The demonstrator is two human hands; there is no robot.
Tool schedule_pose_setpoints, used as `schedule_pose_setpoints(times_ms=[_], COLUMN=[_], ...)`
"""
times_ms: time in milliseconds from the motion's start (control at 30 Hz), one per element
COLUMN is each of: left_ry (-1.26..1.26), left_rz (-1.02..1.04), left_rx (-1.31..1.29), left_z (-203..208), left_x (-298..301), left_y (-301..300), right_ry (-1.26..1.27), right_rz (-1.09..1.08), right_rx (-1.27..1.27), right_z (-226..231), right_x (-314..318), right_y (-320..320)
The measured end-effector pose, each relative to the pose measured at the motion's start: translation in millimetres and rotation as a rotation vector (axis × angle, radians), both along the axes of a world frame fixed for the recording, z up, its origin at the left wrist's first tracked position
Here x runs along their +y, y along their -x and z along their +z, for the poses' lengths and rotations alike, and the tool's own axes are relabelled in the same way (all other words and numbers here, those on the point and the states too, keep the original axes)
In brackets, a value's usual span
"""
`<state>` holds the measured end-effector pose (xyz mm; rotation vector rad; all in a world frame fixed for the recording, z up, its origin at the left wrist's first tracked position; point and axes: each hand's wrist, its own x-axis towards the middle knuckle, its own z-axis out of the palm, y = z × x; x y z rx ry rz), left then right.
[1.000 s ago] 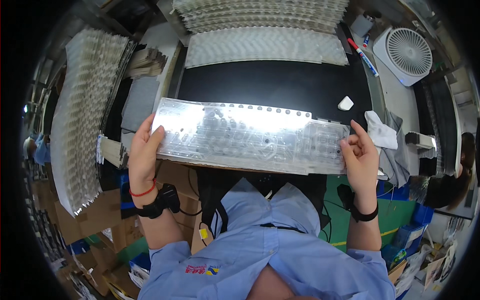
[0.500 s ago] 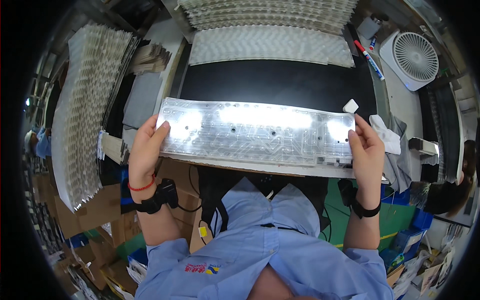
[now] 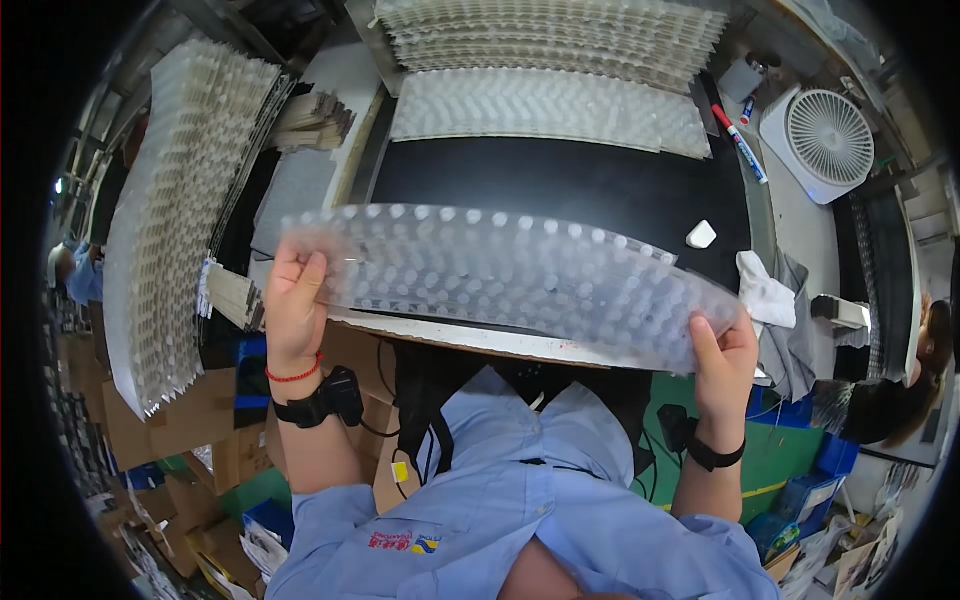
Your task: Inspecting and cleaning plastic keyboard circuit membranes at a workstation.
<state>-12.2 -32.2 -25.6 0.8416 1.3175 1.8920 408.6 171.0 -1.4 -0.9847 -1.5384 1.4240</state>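
A long, clear plastic keyboard membrane sheet [image 3: 510, 262] with rows of pale round dots is held out in front of me, above the near edge of the black work surface [image 3: 560, 178]. My left hand [image 3: 297, 300] is closed on its left end, thumb on top. At the right end, which dips lower and toward me, my right hand [image 3: 724, 358] grips the sheet between thumb and fingers. The sheet bows along its length. Just beyond its right part lies a small white block [image 3: 702, 235].
Dotted membrane sheets form a stack [image 3: 550, 105] at the back, with a taller stack [image 3: 550, 35] behind. Another tall stack [image 3: 185, 215] stands left. On the right are a white fan [image 3: 824, 145], a red-capped marker [image 3: 742, 147] and a white cloth [image 3: 766, 290].
The sheet has gone from a flat, shiny face with printed traces to a bowed, dotted look. Its right end has dropped toward me, and my right hand moved down with it.
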Motion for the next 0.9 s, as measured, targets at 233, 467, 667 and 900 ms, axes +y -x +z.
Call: schedule_pose_setpoints(times_ms=[233,467,667,900], left_ry=[0.092,0.006,0.048,0.213], left_rz=[0.097,-0.206,-0.003,0.107], left_rx=[-0.071,-0.148,-0.124,-0.001], left_z=[52.2,105.8,118.2,121.1], left_x=[51.1,136.4,232.5,245.1], left_y=[-29.2,37.1,71.1,69.4], right_ry=[-0.050,0.064,0.053,-0.037], right_rz=[0.100,0.396,0.193,-0.035], right_rx=[0.064,0.022,0.057,-0.014], right_z=[63.9,144.8,145.0,115.7], right_x=[52.7,207.7,296.2,289.1], right_y=[1.6,44.2,91.5,111.1])
